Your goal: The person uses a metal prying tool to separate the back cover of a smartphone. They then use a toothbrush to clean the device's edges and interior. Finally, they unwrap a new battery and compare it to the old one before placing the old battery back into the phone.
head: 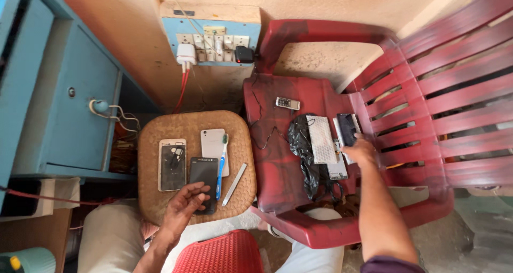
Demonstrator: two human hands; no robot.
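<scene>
My left hand (185, 203) rests palm up with fingers loosely curled on the lower end of a black phone (204, 174) lying on a small woven stool (160, 126). Beside that phone lie an opened phone body (172, 164), a white phone back (211, 141), a blue toothbrush (222, 163) and a thin silver tool (234, 184). My right hand (360, 151) reaches onto the seat of a red plastic chair (278, 171) and grips a dark phone (348, 129) lying against the chair back.
On the chair seat lie a small keypad phone (287, 103), a black plastic bag (302, 145), a white flat packet (321, 139) and thin black wires. A switchboard (214, 40) with a white charger is on the wall; a blue cabinet (64, 91) stands left.
</scene>
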